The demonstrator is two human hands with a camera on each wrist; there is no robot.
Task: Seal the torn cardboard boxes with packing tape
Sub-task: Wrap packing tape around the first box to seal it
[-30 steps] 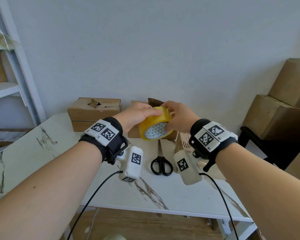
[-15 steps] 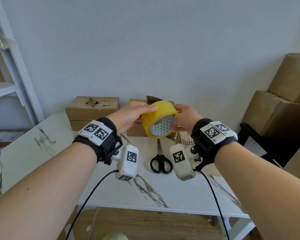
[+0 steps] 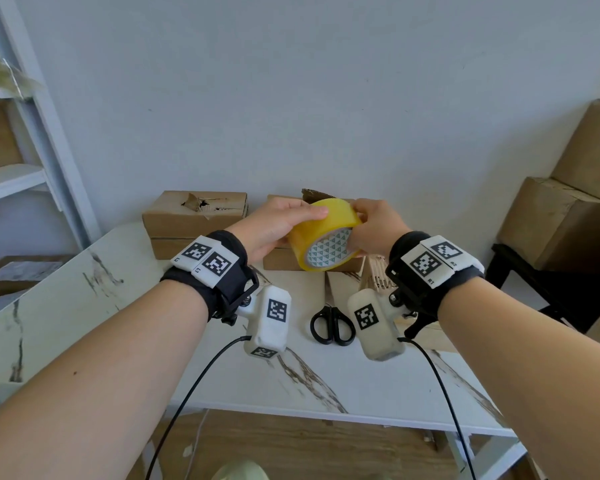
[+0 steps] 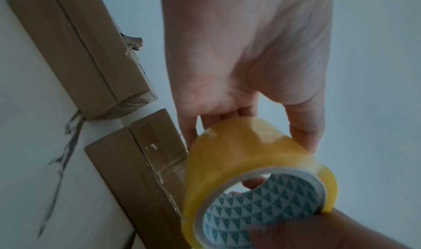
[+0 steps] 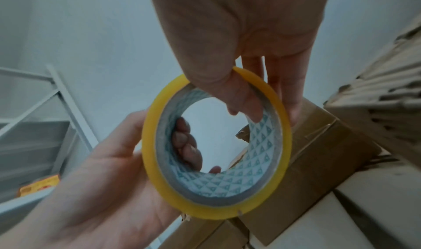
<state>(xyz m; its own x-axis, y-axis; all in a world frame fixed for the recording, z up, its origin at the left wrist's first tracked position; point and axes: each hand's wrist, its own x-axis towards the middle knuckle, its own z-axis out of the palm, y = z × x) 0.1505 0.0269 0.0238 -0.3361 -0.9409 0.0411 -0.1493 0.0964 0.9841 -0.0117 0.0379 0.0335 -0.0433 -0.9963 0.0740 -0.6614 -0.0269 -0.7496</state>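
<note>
A yellow roll of packing tape point(image 3: 321, 225) with a patterned white core is held up above the table between both hands. My left hand point(image 3: 274, 225) grips its left side, thumb on top and fingertips curled into the core point(image 5: 187, 145). My right hand point(image 3: 374, 226) pinches the right rim, thumb inside the core point(image 5: 241, 94). The tape roll point(image 4: 250, 172) fills the left wrist view. Behind it stand two stacks of cardboard boxes: the left box point(image 3: 194, 216) has a torn hole on top, the right box point(image 3: 284, 263) has a torn flap, mostly hidden by the roll.
Black scissors point(image 3: 331, 322) lie on the white marble table point(image 3: 84, 306) between my wrists. A corrugated cardboard piece point(image 3: 374, 280) sits under my right wrist. White shelving point(image 3: 21, 174) stands at left, large boxes point(image 3: 565, 220) on a dark stand at right.
Both hands have raised the tape roll slightly and turned it, so its open core now faces me more. The boxes and scissors have not moved.
</note>
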